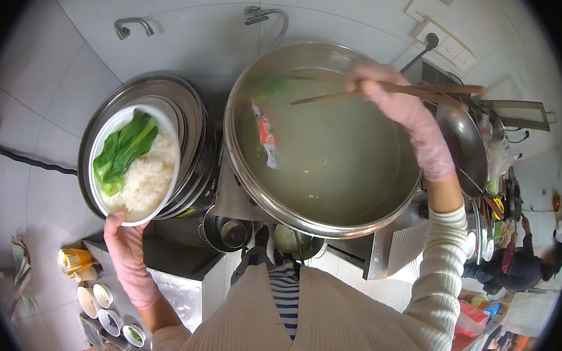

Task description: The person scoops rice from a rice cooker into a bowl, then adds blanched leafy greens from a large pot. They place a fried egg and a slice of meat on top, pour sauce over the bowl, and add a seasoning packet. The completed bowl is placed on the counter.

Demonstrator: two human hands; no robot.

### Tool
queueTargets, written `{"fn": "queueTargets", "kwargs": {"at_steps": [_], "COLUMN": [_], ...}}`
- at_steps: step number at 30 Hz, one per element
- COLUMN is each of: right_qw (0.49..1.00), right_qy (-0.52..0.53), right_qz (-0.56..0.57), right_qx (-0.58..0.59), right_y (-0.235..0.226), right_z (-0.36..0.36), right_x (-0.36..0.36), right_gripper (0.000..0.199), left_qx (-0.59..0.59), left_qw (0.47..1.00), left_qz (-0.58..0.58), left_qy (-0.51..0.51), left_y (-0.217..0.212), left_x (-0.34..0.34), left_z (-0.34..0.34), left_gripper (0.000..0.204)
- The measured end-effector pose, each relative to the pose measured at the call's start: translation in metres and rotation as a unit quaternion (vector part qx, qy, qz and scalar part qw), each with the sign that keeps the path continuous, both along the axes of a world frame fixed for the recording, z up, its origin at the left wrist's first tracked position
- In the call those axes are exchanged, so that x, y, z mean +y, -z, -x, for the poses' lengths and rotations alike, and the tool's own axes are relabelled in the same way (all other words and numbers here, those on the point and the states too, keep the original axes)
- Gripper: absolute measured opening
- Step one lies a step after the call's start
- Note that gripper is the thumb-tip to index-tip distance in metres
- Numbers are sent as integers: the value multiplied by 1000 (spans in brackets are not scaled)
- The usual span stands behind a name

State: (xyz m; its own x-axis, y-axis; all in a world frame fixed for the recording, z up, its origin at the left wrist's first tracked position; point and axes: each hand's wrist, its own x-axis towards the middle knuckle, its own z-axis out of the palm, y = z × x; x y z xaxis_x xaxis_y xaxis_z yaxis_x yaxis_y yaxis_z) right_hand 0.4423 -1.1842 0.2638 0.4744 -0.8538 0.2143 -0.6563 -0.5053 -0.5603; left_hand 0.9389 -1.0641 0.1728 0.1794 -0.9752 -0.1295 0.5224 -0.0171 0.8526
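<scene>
My left hand [128,250], in a pink glove, grips the lower rim of a white bowl [94,164]. Cooked rice [152,179] and leafy greens [123,148] lie inside, and the bowl tilts above stacked metal pans at the left. A large steel pot [310,227] of cloudy liquid [333,159] stands in front of me. Over its far right side, my gloved right hand [383,88] is closed around long wooden chopsticks [427,93], their tips reaching over the liquid. A red and white packet [265,136] and some greens [275,88] are at the pot's left side.
Stacked metal pans [198,106] sit beside the pot. Two wall taps [133,27] project behind. A wok [460,144] is to the right. Small bowls [110,321] stand at lower left, and pots [226,230] sit below the counter. Another person [520,264] works at far right.
</scene>
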Motion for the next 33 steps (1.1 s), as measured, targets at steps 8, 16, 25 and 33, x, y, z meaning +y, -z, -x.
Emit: {"fn": "queueTargets", "kwargs": {"at_steps": [8,16,25,33], "right_qw": [995,874,749,711], "right_qy": [-22,289,406,381], "right_qz": [-91,-75,-5,73], "right_qx": [-37,-384,-524,-586], "right_y": [60,112,89,51], "right_z": [-74,-36,41,83], "right_x": [-76,-107,-60,1], "right_gripper": [32,42,44,44], "left_qx": [27,35,28,41], "left_qw": [997,997,998,977], "left_qz": [-37,-55,-25,-9], "left_qy": [-60,-37,56,211], "left_y": [18,26,17,-3], "left_x": [20,17,-8,-33], "left_z": [-23,-28,-3,48], "left_gripper": [73,72,66,62]}}
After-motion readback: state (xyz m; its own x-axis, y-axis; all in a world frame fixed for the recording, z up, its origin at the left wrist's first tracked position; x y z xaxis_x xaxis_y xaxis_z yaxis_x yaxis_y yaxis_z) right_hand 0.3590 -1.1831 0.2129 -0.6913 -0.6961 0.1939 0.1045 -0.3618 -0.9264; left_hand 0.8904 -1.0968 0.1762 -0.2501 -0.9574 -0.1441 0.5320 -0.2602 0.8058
